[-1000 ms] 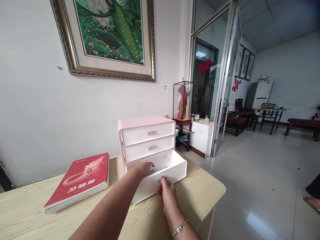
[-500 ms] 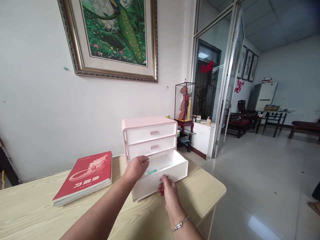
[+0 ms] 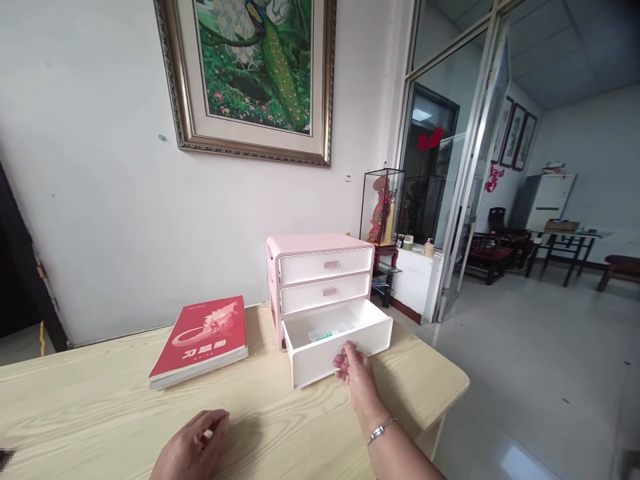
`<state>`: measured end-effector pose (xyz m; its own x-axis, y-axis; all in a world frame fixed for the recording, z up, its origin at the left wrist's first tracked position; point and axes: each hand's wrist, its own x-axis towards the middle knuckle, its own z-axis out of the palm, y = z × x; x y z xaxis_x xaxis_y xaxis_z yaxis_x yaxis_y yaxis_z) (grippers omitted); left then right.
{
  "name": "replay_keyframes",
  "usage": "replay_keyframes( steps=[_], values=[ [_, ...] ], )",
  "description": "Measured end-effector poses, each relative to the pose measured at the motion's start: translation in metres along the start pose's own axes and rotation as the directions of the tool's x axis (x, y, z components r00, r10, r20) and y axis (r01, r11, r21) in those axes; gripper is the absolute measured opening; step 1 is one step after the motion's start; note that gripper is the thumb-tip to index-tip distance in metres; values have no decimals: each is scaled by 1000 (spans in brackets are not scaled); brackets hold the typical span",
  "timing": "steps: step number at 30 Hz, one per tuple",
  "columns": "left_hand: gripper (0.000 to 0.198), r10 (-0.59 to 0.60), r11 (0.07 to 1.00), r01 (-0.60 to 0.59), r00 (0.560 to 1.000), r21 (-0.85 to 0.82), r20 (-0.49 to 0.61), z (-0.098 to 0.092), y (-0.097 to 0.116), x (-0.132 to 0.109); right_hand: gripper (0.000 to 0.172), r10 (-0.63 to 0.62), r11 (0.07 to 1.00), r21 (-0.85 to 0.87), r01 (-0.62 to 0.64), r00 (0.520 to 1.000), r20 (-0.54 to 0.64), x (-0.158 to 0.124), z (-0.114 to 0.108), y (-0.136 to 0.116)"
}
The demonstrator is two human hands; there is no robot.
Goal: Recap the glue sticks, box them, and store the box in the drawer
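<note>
A small pink-and-white desktop drawer unit [image 3: 320, 243] stands on the wooden table. Its bottom drawer [image 3: 310, 363] is pulled out, while the upper two are closed. Inside lies a small clear item with a green part [image 3: 324, 336], too small to name. My right hand [image 3: 356, 370], with a bracelet on the wrist, grips the bottom drawer's handle at its front. At the lower left, my left hand [image 3: 193, 445] is held over the table, loosely curled with a gap between thumb and fingers. It appears to hold nothing.
Left of the drawer unit lies a thick red book [image 3: 205, 340]. The table [image 3: 280, 427] ends at a rounded right corner, beside a tiled floor. Behind the unit are a wall with a framed peacock picture [image 3: 270, 80] and a figurine in a glass case [image 3: 383, 210].
My left hand has withdrawn from above the drawer to the lower left. My right hand stays at the drawer's handle. The view has shifted left, and the drawer looks slightly less far out.
</note>
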<state>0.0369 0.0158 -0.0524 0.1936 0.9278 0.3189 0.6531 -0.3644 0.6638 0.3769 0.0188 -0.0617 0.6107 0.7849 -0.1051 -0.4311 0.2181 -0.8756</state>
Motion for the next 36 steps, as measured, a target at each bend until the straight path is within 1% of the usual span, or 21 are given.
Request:
replay_keyframes(
  steps=[4,8,14,21,27,31,36],
  values=[
    [33,13,999,-13,1000,-36,5,3,-1,5,52,6,1000,-25,-7,999,-42,8,8,-1],
    [33,38,996,-34,998,-77,52,6,-3,6,47,43,999,-23,-44,998,-49,21,21,-3],
    [30,-9,995,16,997,-94,73,5,-10,6,40,53,998,-14,-53,998,-32,41,46,-2],
    [32,-14,995,22,996,-95,86,3,-11,10,43,72,996,-47,-74,997,-38,63,68,3],
    [34,-69,994,75,994,-73,81,1,-16,15,44,81,995,-60,-84,996,-42,76,73,4],
    [34,-51,994,61,993,-89,105,4,-18,17,45,75,995,-57,-78,996,-50,78,74,5],
    [31,-30,994,43,991,-100,132,3,-13,17,44,76,995,-66,-81,994,-76,78,76,8]
  ],
)
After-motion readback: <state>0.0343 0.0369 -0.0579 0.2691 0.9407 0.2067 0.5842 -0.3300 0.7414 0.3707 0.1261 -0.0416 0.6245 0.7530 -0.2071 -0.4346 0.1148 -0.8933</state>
